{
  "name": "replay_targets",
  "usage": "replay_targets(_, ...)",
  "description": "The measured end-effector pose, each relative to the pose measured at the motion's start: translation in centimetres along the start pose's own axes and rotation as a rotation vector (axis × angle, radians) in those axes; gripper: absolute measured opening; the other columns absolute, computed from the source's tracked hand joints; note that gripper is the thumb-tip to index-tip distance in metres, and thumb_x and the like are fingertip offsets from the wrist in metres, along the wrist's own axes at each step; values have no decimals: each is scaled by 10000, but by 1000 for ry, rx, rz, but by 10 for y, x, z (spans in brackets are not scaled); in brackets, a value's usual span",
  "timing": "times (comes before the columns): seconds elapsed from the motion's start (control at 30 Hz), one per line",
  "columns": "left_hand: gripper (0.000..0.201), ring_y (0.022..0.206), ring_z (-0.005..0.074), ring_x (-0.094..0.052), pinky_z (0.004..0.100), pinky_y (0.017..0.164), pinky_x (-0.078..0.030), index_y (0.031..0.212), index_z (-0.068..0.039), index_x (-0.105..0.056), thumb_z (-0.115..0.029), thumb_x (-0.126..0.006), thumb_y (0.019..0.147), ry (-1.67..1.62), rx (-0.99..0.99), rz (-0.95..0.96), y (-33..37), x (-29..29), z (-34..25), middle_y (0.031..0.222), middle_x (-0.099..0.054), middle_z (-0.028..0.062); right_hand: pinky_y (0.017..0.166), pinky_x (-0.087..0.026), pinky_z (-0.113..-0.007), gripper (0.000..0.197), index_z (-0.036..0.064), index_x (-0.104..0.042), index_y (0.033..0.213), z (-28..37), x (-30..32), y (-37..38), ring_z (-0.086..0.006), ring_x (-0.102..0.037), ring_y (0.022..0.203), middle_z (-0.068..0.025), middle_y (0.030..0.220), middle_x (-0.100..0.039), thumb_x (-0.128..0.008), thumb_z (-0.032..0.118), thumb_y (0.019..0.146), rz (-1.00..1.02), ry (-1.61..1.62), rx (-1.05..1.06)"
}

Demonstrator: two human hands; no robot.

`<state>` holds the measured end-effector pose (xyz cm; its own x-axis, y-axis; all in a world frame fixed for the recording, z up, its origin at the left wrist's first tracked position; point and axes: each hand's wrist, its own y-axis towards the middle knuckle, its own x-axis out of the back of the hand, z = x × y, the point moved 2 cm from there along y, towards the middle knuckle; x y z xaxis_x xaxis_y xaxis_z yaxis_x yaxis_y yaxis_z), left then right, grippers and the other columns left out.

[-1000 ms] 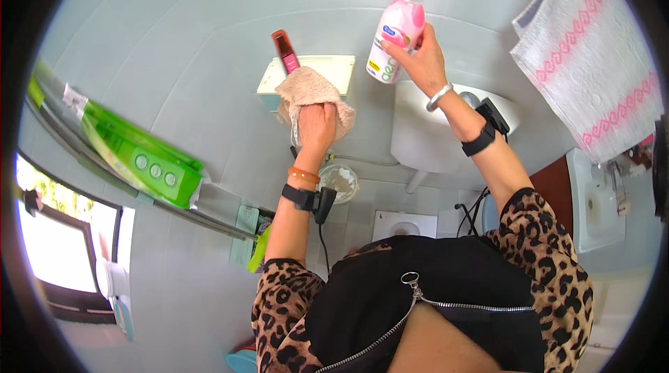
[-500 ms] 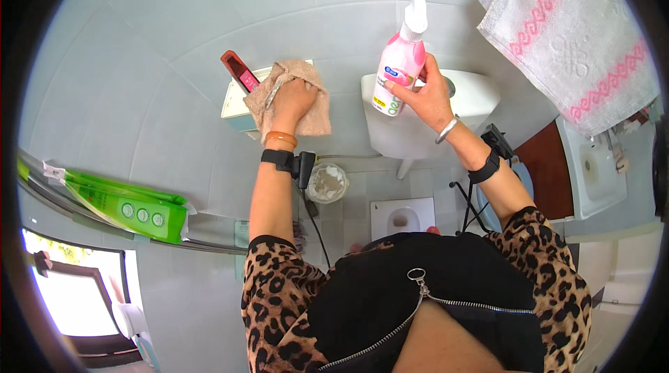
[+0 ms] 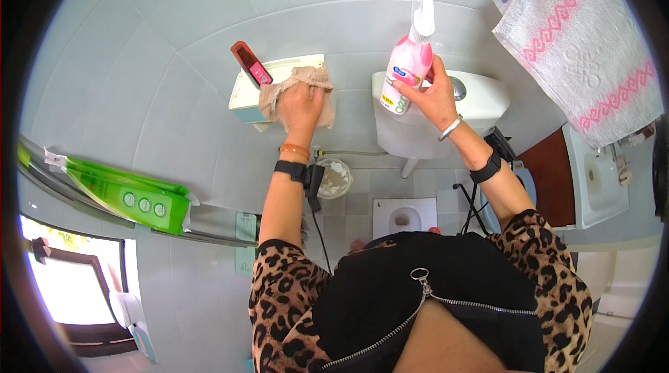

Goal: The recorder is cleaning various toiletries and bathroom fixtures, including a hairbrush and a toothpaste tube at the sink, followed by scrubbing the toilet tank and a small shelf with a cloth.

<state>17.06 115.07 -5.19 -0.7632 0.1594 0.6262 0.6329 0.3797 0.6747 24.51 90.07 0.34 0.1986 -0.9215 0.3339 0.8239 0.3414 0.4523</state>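
My left hand [image 3: 301,105] is closed on a beige cloth [image 3: 322,80], pressing it against the right side of a white-topped wall box [image 3: 244,94]. A dark red bottle [image 3: 251,63] with a pink label lies tilted on the box, just left of the cloth. In my right hand [image 3: 437,98] is a pink spray bottle [image 3: 411,59] with a white trigger head, gripped low on its body. It stands nearly upright in front of the white toilet cistern [image 3: 481,108]; whether its base rests on the cistern cannot be told.
A waste bin [image 3: 334,178] with a light liner sits on the floor near a squat toilet [image 3: 404,218]. A white and pink towel [image 3: 578,45] hangs at right, above a washbasin [image 3: 603,178]. At left, a green packet [image 3: 125,195] lies on a rail shelf [image 3: 216,227].
My left hand has slid the cloth to the right over the box, and more of the white top shows. The spray bottle stays in my right hand. The whole view has shifted slightly.
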Motion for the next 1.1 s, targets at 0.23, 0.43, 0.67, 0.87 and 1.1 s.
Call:
replay_targets(0.23,256,742,313,-541,368,703,-418,861,9,-606,-153,-699,686,-453,131,-458,-20,28,27,789,-578,140,853,-465,-335,681,33,-402,1183,6,4,-3,-229,-581,995,-140,1061,-587,-780,241,656,5,9,-43)
replay_targets(0.43,294,890,316,-553,391,802,-418,913,56,-586,-120,-694,705,-444,322,-203,19,42,49,926,-595,182,859,-464,-332,692,30,-398,1191,8,-9,1,-224,-573,1007,-139,1086,-575,-781,249,658,43,46,-16)
replay_targets(0.67,576,935,358,-562,426,885,-370,927,2,-612,-440,-755,587,52,334,-23,33,16,95,932,-621,190,838,-475,-336,703,30,-397,1188,19,-26,9,-239,-585,994,-141,1077,-582,-778,290,658,29,31,53)
replay_targets(0.87,490,899,293,-588,391,838,-410,922,13,-608,-352,-750,627,-21,348,9,33,16,85,924,-635,148,755,-500,-330,692,62,-428,1157,11,18,8,-252,-627,890,-129,985,-624,-774,362,637,-124,-249,41)
replay_targets(1.1,315,839,159,-556,302,756,-449,926,55,-570,-107,-710,695,-731,359,-43,12,39,30,896,-619,88,774,-491,-330,691,40,-448,1155,-19,92,3,-238,-623,893,-137,986,-625,-774,362,638,-253,-334,19)
